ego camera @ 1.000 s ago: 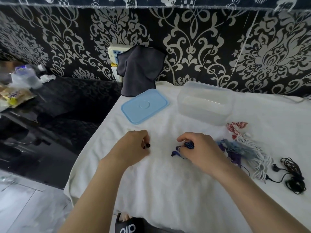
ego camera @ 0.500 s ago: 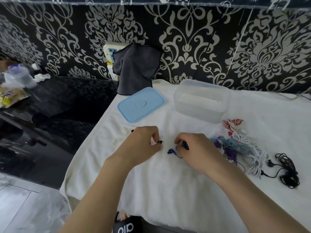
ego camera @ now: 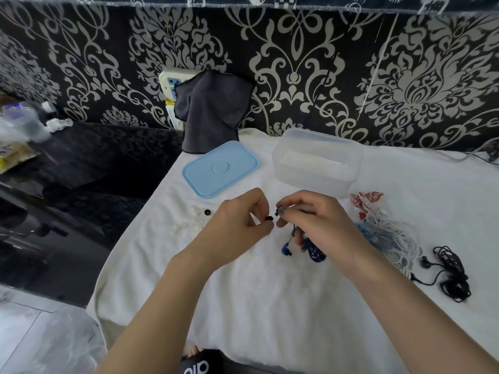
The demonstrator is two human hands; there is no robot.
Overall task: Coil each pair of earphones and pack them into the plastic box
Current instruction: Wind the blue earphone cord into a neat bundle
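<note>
Your left hand pinches a small black ear tip. Your right hand grips the blue earphones, cord dangling onto the white cloth. Seat the tip squarely, then coil loosely. The plastic box stands open behind.

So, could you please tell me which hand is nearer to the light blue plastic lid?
Left. The left hand lies just in front of the light blue plastic lid; the right hand is farther right, below the clear box.
</note>
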